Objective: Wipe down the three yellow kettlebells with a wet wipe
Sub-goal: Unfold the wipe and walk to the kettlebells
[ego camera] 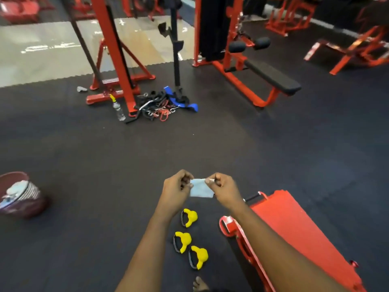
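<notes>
A: Hands first. What have they got?

B: Left hand [175, 187] and right hand [224, 189] both raised in front of the body, fingers curled in, each pinching a top corner of a pale blue wet wipe [200, 187]. Wipe hangs stretched between them, lower edge loose, clear of the floor.

A: Kettlebells?

B: Three yellow kettlebells on the dark rubber floor [84, 154], below the hands and between the forearms. Nearest the hands, the top kettlebell [189, 217]; lower and slightly left, the middle kettlebell [182, 241]; lowest and to the right, the bottom kettlebell [199, 257]. All lie tipped on their sides, grey handles to the left. Close together; cannot tell whether any touch.

A: Around them?

B: Bare foot [200, 284] just below the lowest one. Red bench [299, 228] close on the right. Maroon bin [20, 194] well off left, pale stuff inside. Farther out, a heap of straps and cable handles [164, 106] by a red frame, clear bottle [119, 110] beside it.
</notes>
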Demonstrator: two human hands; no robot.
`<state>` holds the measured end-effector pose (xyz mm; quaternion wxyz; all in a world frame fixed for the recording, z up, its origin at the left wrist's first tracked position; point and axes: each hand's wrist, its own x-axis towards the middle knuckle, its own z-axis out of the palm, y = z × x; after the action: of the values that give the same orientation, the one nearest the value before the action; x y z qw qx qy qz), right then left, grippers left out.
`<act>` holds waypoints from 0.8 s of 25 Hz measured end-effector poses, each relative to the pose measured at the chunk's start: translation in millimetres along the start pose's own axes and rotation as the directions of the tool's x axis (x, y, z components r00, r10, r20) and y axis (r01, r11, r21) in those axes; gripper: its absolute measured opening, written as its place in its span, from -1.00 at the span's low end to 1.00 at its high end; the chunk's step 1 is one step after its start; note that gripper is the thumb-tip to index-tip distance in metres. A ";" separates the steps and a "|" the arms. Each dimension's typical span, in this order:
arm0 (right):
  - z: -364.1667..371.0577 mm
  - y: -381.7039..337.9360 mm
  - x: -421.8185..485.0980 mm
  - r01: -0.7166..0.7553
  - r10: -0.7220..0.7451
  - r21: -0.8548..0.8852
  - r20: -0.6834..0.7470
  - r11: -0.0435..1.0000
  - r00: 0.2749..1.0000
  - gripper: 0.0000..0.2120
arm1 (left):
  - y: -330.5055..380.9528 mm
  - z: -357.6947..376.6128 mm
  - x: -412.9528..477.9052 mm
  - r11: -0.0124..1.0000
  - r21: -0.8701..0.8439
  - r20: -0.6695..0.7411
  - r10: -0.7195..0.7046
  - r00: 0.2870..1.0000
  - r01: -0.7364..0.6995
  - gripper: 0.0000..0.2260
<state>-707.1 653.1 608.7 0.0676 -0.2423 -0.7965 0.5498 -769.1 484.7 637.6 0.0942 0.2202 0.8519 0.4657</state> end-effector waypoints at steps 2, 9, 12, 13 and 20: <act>3.5 -8.8 24.1 0.028 -0.026 -0.024 0.067 0.999 0.997 -0.91 | -8.0 -1.9 18.7 0.999 -0.020 -0.044 -0.026 0.999 0.025 -0.83; 40.5 -24.9 90.9 0.100 -0.046 -0.141 0.347 0.985 0.937 -0.86 | -49.5 -9.4 36.8 0.966 -0.136 -0.257 -0.250 0.934 0.221 -0.82; 80.9 -27.2 113.1 0.200 -0.071 -0.182 0.545 0.963 0.836 -0.86 | -72.1 -14.3 19.7 0.916 -0.195 -0.381 -0.401 0.833 0.351 -0.83; 99.9 -23.7 119.7 0.222 -0.065 -0.182 0.618 0.958 0.783 -0.87 | -83.9 -14.0 11.8 0.888 -0.227 -0.422 -0.460 0.781 0.401 -0.83; 209.5 44.2 155.9 0.266 0.023 -0.106 0.955 0.958 0.297 -0.86 | -154.1 45.8 -15.3 0.580 -0.466 -0.626 -0.750 0.214 0.668 -0.83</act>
<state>-907.9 560.4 462.9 -0.4024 0.1828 -0.7598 0.4768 -783.2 439.8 483.1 -0.0708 -0.4221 0.7813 0.4542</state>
